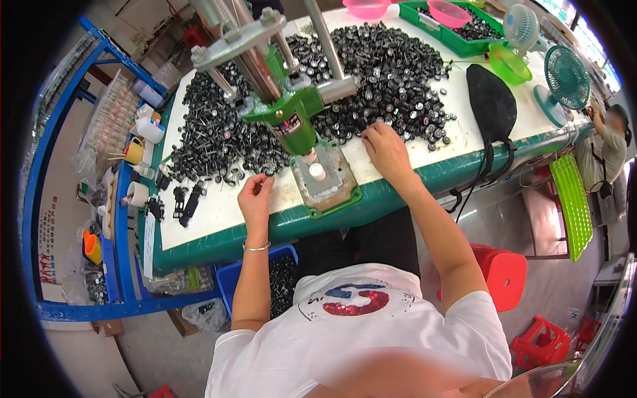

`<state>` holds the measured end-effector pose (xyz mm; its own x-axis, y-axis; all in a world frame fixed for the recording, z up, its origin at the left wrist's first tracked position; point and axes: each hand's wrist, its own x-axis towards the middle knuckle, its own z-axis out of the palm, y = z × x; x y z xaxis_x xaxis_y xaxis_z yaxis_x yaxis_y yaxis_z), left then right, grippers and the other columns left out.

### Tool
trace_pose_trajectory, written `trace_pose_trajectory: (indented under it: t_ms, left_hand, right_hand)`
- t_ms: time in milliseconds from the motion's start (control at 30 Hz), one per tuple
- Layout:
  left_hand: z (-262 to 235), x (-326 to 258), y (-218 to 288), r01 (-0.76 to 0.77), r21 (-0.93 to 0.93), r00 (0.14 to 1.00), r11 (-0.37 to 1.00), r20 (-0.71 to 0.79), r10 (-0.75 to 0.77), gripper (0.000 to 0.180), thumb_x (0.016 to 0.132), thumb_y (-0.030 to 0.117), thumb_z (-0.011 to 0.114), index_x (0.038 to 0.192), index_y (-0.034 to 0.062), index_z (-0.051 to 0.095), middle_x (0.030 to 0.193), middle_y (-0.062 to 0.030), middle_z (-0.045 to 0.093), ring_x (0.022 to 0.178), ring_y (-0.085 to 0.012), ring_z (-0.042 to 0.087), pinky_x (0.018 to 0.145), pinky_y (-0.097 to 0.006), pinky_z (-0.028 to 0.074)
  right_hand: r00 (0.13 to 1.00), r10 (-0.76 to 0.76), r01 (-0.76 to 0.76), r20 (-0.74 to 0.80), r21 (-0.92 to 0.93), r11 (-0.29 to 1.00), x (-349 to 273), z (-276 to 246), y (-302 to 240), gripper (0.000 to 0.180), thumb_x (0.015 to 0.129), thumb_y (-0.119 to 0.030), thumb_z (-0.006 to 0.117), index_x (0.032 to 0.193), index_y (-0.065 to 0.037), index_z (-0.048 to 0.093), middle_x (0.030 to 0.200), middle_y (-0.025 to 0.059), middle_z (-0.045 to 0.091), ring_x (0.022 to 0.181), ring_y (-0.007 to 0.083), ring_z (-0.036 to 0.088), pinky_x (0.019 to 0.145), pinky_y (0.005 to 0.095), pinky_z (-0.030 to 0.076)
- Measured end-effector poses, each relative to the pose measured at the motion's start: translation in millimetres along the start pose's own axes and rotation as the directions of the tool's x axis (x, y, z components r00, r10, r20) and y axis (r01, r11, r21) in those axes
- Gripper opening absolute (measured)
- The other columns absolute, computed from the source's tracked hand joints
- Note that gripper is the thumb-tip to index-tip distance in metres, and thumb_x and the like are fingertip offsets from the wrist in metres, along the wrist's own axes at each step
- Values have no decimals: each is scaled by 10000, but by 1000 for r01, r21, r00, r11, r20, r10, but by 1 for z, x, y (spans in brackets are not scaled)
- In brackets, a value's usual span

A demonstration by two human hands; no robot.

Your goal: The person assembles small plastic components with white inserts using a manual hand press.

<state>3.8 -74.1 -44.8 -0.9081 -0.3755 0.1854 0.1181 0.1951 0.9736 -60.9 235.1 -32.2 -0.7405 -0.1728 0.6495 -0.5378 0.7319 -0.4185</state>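
While you scan from the left, first comes a blue rack (119, 219) with cups and tape rolls, then the white table (219, 219) with its green edge. On it, the left hand (255, 194) sits with fingers curled and pinched together, looks like it's got one small black part, but too tiny to tell for sure. Just right of it is the green press (292, 123), a white cap (318, 172) sitting on its base plate. Right hand (386, 149) lies flat, fingers spread, touching the edge of the big heap of black parts (391, 73). Further right: black bag (492, 103), two small fans (564, 83).
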Motion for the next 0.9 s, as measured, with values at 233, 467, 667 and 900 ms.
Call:
trace_pose_trajectory:
  t_ms: [233,467,667,900]
  left_hand:
    - [0,1,3,12,-35,1000,999,-1,-12,139,817,71,724,916,-10,670,780,33,613,683,-29,511,632,-168,413]
    - [-3,-4,5,59,-102,996,993,-54,-65,142,828,53,709,949,-7,664,811,17,628,691,-50,550,642,-190,460]
    - [-1,-13,19,33,-164,999,986,16,-30,117,841,25,687,949,-10,658,829,-1,640,713,-60,577,651,-199,474]
    - [13,-21,43,10,-284,990,959,138,31,106,824,-9,686,926,-15,657,862,-8,621,727,-61,577,665,-187,467]
  right_hand:
    - [999,28,-29,39,26,999,-2,-2,-4,80,847,-62,610,920,-31,625,875,96,587,793,280,605,692,359,489]
    - [932,299,-363,206,563,743,5,-7,-30,129,920,-66,562,1005,-13,642,911,55,616,722,159,647,652,261,499]
    - [862,182,-473,473,620,626,12,-7,-83,176,934,-125,530,1024,-1,616,966,90,592,883,217,616,725,322,486]
    - [919,-33,-44,392,187,981,18,1,-105,176,897,-83,519,1052,-10,562,1006,143,558,879,349,577,724,415,476]
